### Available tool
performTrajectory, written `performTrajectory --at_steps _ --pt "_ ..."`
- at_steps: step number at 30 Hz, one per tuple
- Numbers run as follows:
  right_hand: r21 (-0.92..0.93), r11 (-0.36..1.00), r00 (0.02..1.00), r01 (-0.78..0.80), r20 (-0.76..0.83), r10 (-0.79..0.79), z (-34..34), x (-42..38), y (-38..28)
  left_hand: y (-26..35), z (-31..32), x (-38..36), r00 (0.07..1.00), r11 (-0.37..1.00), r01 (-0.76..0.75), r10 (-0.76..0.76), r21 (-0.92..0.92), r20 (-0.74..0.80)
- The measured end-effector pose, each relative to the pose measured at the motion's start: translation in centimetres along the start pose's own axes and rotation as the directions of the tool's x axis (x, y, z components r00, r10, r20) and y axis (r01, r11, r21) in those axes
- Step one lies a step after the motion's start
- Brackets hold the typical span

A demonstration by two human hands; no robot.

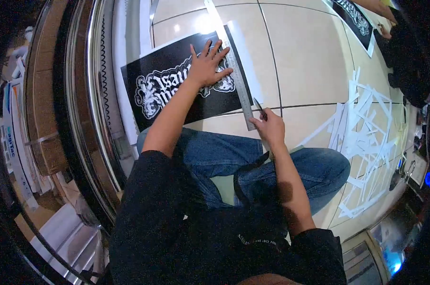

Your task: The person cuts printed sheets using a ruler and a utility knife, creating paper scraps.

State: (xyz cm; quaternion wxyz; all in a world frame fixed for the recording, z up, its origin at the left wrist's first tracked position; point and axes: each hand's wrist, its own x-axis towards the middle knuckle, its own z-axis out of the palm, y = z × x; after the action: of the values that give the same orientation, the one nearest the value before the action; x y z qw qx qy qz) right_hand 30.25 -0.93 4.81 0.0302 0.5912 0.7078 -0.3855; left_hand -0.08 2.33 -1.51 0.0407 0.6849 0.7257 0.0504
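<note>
A black sheet with white ornate lettering (pixel 196 107) lies on the tiled floor, with a white margin along its right edge. Across its right part runs a long metal ruler (pixel 238 80), slightly slanted. My left hand (pixel 206 68) presses flat on the sheet, fingers spread, the thumb side against the ruler. Near the ruler's lower end, my right hand (pixel 271 126) is closed round a dark cutting knife (pixel 260 108), whose tip points up toward the white margin. The fingertips of my right hand are close to the ruler's lower edge.
White paper strips (pixel 367 137) are heaped on the floor at the right. Another black printed sheet (pixel 355 21) lies at the upper right, beside a co-worker's arm (pixel 374 7). Long metal rails (pixel 92 71) and brown cartons (pixel 45 109) stand at the left.
</note>
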Motion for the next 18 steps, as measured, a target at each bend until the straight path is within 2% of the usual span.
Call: performTrajectory --at_steps 3,6,8,10,11,15,18 --pt "-0.004 0.996 0.996 0.086 -0.029 -0.087 1.4 0.9 0.3 -0.9 0.9 -0.2 0.999 0.999 -0.053 0.053 -0.003 -0.012" --pt "0.036 0.994 0.992 0.107 -0.079 -0.103 2.7 1.8 0.4 -0.9 1.4 0.0 0.998 0.999 -0.042 0.042 -0.016 -0.053" --pt "0.013 0.995 0.993 0.096 -0.067 -0.095 2.7 2.1 -0.1 -0.5 1.5 0.2 1.000 0.999 -0.025 0.025 0.029 -0.010" --pt "0.060 0.991 0.985 0.118 -0.132 -0.109 2.8 2.2 -0.1 -0.4 2.4 0.4 0.995 0.998 -0.049 0.052 0.036 -0.083" --pt "0.073 0.992 0.986 0.105 -0.134 -0.095 3.0 2.4 0.0 -0.6 2.8 0.4 0.988 0.996 -0.091 0.089 -0.014 -0.123" --pt "0.073 0.995 0.992 0.074 -0.104 -0.066 3.0 2.5 -0.2 -0.4 2.1 0.8 0.995 0.997 -0.081 0.082 0.013 -0.049" --pt "0.053 0.997 0.996 0.048 -0.083 -0.044 3.1 2.6 -0.2 -0.9 2.8 1.2 0.988 0.997 -0.076 0.079 0.023 -0.134"
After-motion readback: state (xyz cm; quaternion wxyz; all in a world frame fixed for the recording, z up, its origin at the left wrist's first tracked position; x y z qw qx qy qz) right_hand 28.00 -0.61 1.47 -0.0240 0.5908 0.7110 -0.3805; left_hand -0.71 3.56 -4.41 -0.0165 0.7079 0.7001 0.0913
